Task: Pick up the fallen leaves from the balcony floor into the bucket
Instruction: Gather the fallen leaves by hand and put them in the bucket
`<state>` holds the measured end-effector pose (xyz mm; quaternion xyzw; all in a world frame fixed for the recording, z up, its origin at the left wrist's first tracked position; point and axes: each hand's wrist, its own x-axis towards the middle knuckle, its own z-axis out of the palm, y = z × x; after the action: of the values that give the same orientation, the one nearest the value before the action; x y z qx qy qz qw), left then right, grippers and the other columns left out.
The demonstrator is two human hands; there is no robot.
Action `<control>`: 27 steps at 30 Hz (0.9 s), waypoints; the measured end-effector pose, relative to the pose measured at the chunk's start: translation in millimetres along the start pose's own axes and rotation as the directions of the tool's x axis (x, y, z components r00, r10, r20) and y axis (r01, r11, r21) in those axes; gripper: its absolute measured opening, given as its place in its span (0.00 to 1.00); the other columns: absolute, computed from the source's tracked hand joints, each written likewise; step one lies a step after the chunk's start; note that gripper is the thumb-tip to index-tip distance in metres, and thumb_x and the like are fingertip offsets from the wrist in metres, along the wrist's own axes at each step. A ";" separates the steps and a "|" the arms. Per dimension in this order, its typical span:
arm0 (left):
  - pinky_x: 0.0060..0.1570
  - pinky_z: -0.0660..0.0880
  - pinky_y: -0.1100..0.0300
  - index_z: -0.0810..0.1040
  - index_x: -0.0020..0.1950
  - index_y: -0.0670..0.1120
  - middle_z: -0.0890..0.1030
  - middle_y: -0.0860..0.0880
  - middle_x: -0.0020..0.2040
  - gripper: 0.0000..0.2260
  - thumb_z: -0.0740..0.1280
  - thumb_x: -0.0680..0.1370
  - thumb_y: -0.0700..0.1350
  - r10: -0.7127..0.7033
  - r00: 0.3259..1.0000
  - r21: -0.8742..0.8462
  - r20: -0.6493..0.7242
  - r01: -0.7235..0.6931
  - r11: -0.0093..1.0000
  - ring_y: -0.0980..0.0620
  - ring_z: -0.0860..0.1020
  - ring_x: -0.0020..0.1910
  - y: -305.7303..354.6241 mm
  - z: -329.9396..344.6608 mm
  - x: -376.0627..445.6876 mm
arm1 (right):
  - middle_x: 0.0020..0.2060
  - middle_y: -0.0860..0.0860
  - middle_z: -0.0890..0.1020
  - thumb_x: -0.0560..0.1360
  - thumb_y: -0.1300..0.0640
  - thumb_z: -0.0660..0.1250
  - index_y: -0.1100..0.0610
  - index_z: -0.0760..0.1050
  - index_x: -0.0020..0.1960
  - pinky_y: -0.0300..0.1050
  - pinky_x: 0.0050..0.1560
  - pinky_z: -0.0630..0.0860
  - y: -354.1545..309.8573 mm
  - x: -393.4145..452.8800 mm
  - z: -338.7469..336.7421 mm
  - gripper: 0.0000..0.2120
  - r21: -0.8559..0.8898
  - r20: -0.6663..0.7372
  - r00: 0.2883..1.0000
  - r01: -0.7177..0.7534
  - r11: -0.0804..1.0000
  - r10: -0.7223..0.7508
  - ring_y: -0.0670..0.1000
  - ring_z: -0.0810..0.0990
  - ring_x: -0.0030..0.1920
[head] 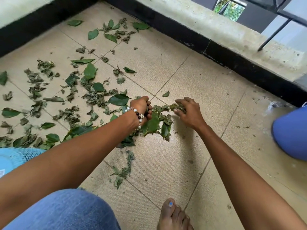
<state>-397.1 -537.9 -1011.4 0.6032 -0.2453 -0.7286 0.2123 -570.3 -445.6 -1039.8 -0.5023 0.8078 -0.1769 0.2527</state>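
Observation:
Green and dried fallen leaves (69,90) lie scattered over the beige tiled balcony floor (191,83), thickest on the left. My left hand (141,108), with a bead bracelet on the wrist, grips a bunch of leaves (152,124) at the middle of the floor. My right hand (187,112) is just to its right, fingers curled round a clump of crumpled leaves (177,107). A blue bucket (292,133) stands at the right edge, partly cut off by the frame.
A low concrete wall with a black base (216,47) runs along the far side, a metal railing (274,34) above it. A light blue woven thing (15,158) lies at the left. My knee in jeans (66,211) and my bare foot (172,216) are near the bottom.

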 end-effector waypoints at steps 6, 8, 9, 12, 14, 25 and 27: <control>0.21 0.61 0.67 0.68 0.32 0.46 0.69 0.50 0.23 0.17 0.59 0.81 0.45 -0.006 1.000 0.010 0.019 0.005 1.000 0.54 0.64 0.19 -4.2 0.9 2.6 | 0.78 0.55 0.49 0.72 0.31 0.61 0.51 0.53 0.79 0.65 0.73 0.49 -8.9 -17.9 24.0 0.43 -0.123 0.233 0.956 0.209 0.970 -0.176 0.60 0.45 0.77; 0.21 0.62 0.67 0.68 0.32 0.46 0.69 0.50 0.23 0.17 0.59 0.81 0.46 0.001 1.000 0.024 0.003 -0.002 1.000 0.54 0.64 0.18 -4.5 0.6 2.2 | 0.79 0.54 0.48 0.70 0.32 0.66 0.52 0.50 0.79 0.61 0.74 0.47 -5.6 -28.3 30.5 0.47 -0.214 0.316 0.918 0.314 0.925 -0.239 0.59 0.43 0.77; 0.21 0.61 0.67 0.68 0.32 0.46 0.69 0.50 0.22 0.17 0.60 0.81 0.45 0.006 1.000 0.026 -0.001 -0.006 1.000 0.55 0.64 0.18 -4.2 0.9 3.1 | 0.78 0.54 0.50 0.71 0.35 0.67 0.52 0.52 0.79 0.59 0.75 0.47 -3.8 -32.9 33.1 0.45 -0.232 0.314 0.912 0.342 0.911 -0.262 0.59 0.45 0.77; 0.21 0.61 0.67 0.67 0.32 0.46 0.68 0.50 0.24 0.17 0.59 0.82 0.45 0.010 1.000 0.020 -0.002 -0.010 1.000 0.55 0.64 0.18 -4.1 4.3 0.7 | 0.69 0.58 0.72 0.74 0.50 0.70 0.59 0.73 0.69 0.58 0.69 0.67 2.2 -43.1 39.2 0.26 -0.184 0.100 0.910 0.414 0.891 -0.402 0.63 0.66 0.70; 0.20 0.61 0.67 0.67 0.32 0.46 0.68 0.49 0.25 0.17 0.59 0.82 0.45 0.002 1.000 0.024 0.011 -0.003 1.000 0.55 0.64 0.19 -6.3 7.8 -2.1 | 0.54 0.58 0.82 0.69 0.60 0.72 0.62 0.81 0.56 0.52 0.52 0.77 5.0 -48.2 42.3 0.15 -0.227 -0.069 0.878 0.448 0.864 -0.474 0.62 0.78 0.55; 0.25 0.68 0.64 0.69 0.36 0.43 0.72 0.45 0.32 0.15 0.59 0.83 0.46 0.000 0.997 0.001 0.071 0.000 1.000 0.49 0.71 0.28 -11.7 32.0 -16.7 | 0.43 0.52 0.86 0.71 0.68 0.72 0.59 0.83 0.47 0.44 0.51 0.81 -44.1 -36.4 -1.5 0.08 0.840 -0.087 0.935 -0.116 0.530 0.343 0.47 0.84 0.44; 0.34 0.73 0.59 0.74 0.43 0.41 0.77 0.43 0.38 0.15 0.59 0.83 0.51 -0.040 0.995 -0.018 0.096 0.042 0.999 0.47 0.76 0.35 -14.7 36.1 -16.4 | 0.44 0.54 0.85 0.71 0.70 0.72 0.60 0.82 0.47 0.42 0.50 0.80 -59.7 -35.1 -5.3 0.08 0.904 -0.084 0.941 -0.066 0.423 0.327 0.49 0.84 0.45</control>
<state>-429.8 -512.7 -1002.2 0.5702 -0.2355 -0.7634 0.1912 -517.4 -439.7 -995.2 -0.1695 0.6719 -0.6037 0.3942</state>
